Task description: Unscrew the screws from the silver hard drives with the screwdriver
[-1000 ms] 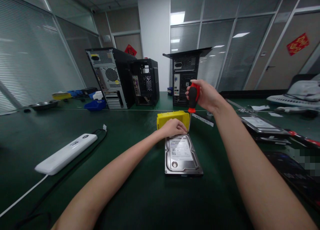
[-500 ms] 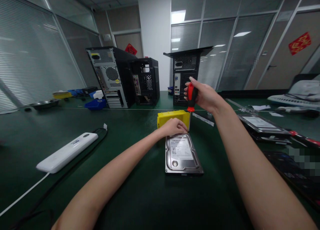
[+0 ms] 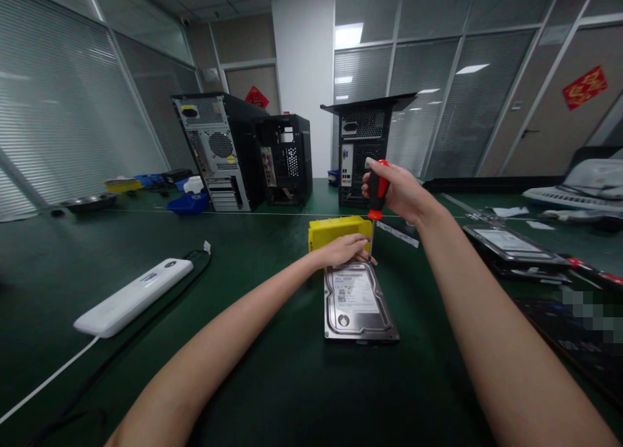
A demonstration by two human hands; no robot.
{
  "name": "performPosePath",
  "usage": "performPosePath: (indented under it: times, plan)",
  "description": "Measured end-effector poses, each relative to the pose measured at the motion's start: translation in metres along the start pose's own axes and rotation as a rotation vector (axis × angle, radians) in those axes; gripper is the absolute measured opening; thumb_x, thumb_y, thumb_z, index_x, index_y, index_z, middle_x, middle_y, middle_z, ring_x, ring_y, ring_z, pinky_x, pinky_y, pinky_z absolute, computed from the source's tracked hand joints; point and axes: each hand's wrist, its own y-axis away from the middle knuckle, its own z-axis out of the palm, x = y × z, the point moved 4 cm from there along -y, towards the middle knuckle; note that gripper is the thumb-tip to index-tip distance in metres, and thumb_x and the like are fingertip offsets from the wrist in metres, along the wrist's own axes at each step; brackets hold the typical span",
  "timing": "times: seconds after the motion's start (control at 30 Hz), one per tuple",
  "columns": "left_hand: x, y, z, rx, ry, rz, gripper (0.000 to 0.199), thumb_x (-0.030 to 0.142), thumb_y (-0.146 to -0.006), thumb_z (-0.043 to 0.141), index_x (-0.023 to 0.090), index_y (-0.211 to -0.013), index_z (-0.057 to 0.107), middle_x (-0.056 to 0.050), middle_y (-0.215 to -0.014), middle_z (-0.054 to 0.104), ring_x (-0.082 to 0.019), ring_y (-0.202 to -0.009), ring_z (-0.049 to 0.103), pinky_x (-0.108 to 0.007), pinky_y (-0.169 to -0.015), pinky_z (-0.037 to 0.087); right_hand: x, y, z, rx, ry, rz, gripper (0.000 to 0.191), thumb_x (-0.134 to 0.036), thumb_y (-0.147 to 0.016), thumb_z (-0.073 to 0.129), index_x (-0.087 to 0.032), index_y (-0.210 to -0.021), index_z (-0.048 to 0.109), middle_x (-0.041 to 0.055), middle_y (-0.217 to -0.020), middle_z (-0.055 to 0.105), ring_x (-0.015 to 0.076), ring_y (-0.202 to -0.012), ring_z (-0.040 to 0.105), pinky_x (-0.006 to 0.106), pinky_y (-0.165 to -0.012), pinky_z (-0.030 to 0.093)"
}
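A silver hard drive (image 3: 357, 301) with a white label lies flat on the dark green table. My left hand (image 3: 344, 249) rests across its far edge, fingers stretched out to the right beside the screwdriver's shaft. Wrapped round the red and black handle of a screwdriver (image 3: 377, 191) is my right hand (image 3: 396, 191). The screwdriver stands almost upright, its tip down at the drive's far right corner. Just behind my left hand is a yellow plastic bin (image 3: 338, 229), partly hidden by that hand.
Computer cases (image 3: 221, 152) stand at the back, another (image 3: 363, 148) behind my right hand. A white power strip (image 3: 134, 298) with cables lies left. More drives (image 3: 513, 242), a red-handled tool (image 3: 596, 275) and a dark board (image 3: 569, 343) are at the right.
My left hand's fingers have straightened and spread to the right, near the screwdriver's shaft. The screwdriver handle has turned in my right hand, and the hand sits slightly lower.
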Motion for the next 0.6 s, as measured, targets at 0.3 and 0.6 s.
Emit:
performPosePath:
  times: [0.3, 0.6]
  plan:
    - [-0.0027, -0.0016, -0.0021, 0.065, 0.004, -0.035, 0.048, 0.042, -0.096, 0.032, 0.009, -0.131, 0.034, -0.015, -0.094, 0.069, -0.021, -0.087, 0.067, -0.035, -0.082, 0.048, 0.0005, 0.0013, -0.0059, -0.113, -0.033, 0.071, 0.022, -0.037, -0.075, 0.067, -0.018, -0.078, 0.056, -0.0029, -0.064, 0.056, 0.0099, -0.054, 0.055, 0.025, -0.057, 0.05]
    - [0.0064, 0.0038, -0.0021, -0.046, -0.143, 0.02, 0.024, 0.024, -0.089, 0.05, 0.01, -0.102, 0.064, -0.009, -0.101, 0.069, -0.018, -0.095, 0.062, -0.029, -0.091, 0.042, 0.0028, 0.0013, -0.0042, -0.238, 0.028, 0.024, 0.027, -0.036, -0.069, 0.074, -0.016, -0.075, 0.056, -0.0033, -0.066, 0.055, 0.0082, -0.056, 0.053, 0.022, -0.06, 0.048]
